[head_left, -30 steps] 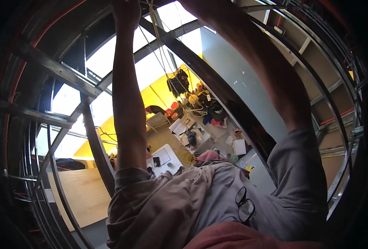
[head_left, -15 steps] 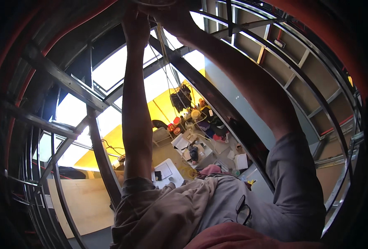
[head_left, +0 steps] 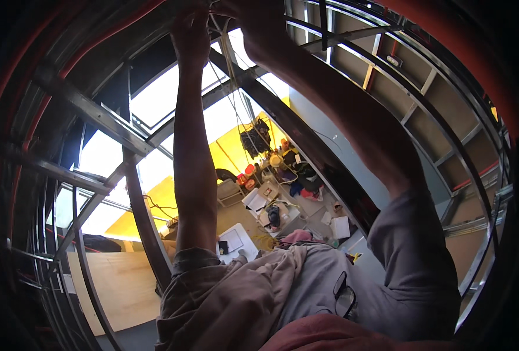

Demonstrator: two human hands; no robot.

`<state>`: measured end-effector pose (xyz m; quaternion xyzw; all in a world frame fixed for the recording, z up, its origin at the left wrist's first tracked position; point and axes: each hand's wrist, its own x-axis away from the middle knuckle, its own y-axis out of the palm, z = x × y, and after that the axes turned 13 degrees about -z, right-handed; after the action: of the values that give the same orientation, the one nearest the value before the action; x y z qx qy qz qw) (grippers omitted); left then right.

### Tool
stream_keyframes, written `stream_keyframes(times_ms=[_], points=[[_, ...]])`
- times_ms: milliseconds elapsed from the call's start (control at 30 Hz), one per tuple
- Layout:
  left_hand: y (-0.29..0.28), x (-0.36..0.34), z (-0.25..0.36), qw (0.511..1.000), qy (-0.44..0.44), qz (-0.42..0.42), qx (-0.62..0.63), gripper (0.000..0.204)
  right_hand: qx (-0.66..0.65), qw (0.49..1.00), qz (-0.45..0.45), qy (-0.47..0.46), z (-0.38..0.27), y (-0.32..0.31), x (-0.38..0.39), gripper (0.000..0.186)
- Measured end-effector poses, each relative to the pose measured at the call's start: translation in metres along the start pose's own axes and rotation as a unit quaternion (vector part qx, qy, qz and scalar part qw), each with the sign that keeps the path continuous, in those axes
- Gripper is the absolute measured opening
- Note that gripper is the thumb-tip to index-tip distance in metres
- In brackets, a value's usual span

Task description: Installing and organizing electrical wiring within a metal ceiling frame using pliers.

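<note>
Both my arms reach up to the top edge of the head view. My left hand is closed, its fingertips pressed together in the shadow near the top edge; what they grip is too dark to make out. Beside it my right hand is bent inward, its fingers closed on thin pale cables. The fingertips are partly cut off by the picture's edge. From between the hands the cables hang down in a loose bundle toward a black bundle far below.
Metal framing studs surround me, with a dark beam right of the cables. Red conduit curves at upper left. Below lie a cluttered floor, a white board and a plywood sheet. Eyeglasses hang on my shirt.
My right hand has shifted slightly up, and more of the cables shows between the hands. A dark rounded thing above the hands has gone from sight. My left hand has barely moved.
</note>
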<state>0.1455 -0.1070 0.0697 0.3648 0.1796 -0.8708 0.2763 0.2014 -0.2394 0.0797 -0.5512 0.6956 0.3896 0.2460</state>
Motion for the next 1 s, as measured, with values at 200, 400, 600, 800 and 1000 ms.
stream_keyframes(times_ms=[200,400,600,800,1000], points=[[-0.011,0.002,-0.008,0.998,0.022,0.045,-0.033,0.016,0.071,0.994,-0.051,0.063,-0.097,-0.009,0.104,0.016],[0.001,-0.011,-0.019,0.979,0.145,0.054,-0.135,0.021,-0.273,0.954,-0.096,0.074,-0.129,-0.098,0.152,0.023],[-0.002,-0.006,0.011,0.992,0.007,0.035,-0.119,0.019,0.228,0.963,-0.124,0.073,-0.043,-0.079,0.083,0.046],[0.002,-0.003,0.005,0.937,0.123,-0.002,-0.327,0.025,0.480,0.871,-0.043,-0.090,-0.015,-0.008,0.017,0.035],[-0.003,0.006,0.011,0.997,0.061,-0.016,0.043,0.030,0.519,0.841,-0.094,-0.122,-0.004,0.009,-0.002,0.047]])
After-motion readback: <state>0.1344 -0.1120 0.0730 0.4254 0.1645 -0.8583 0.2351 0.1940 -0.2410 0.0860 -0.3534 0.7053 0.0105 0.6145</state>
